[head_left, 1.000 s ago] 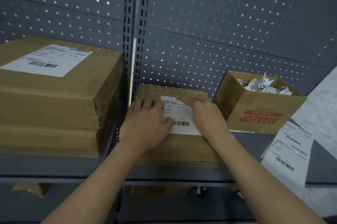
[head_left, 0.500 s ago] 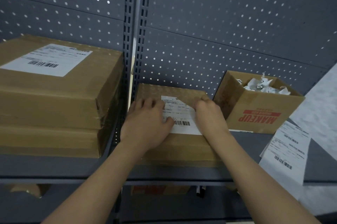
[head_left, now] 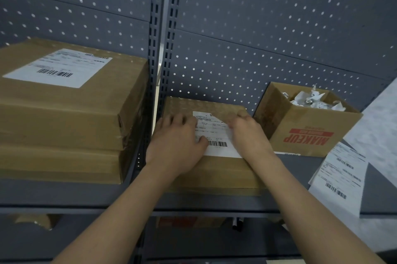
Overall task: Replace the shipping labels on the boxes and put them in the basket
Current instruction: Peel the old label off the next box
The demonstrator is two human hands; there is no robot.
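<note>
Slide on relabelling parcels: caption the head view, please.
Left hand steadies a flat box on the shelf while the right hand peels a corner of its shipping label.

There are 3 flat cardboard boxes (head_left: 64, 117), 1 open MAKEUP carton (head_left: 305, 134), 2 stuck-on shipping labels (head_left: 214, 132) and 2 hands (head_left: 178, 141).

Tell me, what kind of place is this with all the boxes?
Probably a stockroom or packing area: grey metal shelves backed by pegboard, stacked cardboard boxes bearing barcoded shipping labels, and loose label sheets lying on the shelf.
</note>
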